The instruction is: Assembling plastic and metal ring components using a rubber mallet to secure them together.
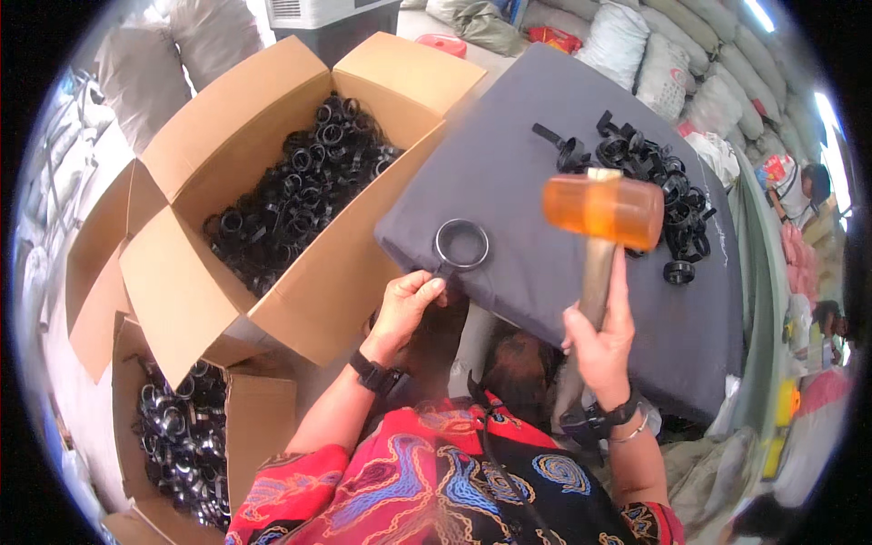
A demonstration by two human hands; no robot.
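At the near left edge of a dark grey padded table (518, 173), my left hand (409, 306) pinches the short tail of a black ring-shaped part (462, 245). The ring lies flat on the tabletop, its inner edge shining. My right hand (601, 341) is wrapped round the wooden handle of a mallet (604, 213) with a translucent amber head. The mallet is raised over the table, to the right of the ring and apart from it. Beyond the mallet's head, a loose pile of similar black ring parts (672, 186) lies on the table.
To the left of the table stands an open cardboard box (318, 300) heaped with black ring parts. A smaller cardboard box (259, 409) at the lower left holds more of them. Stuffed sacks (613, 45) are stacked behind and along the right. A grey and white appliance (331, 23) stands at the back.
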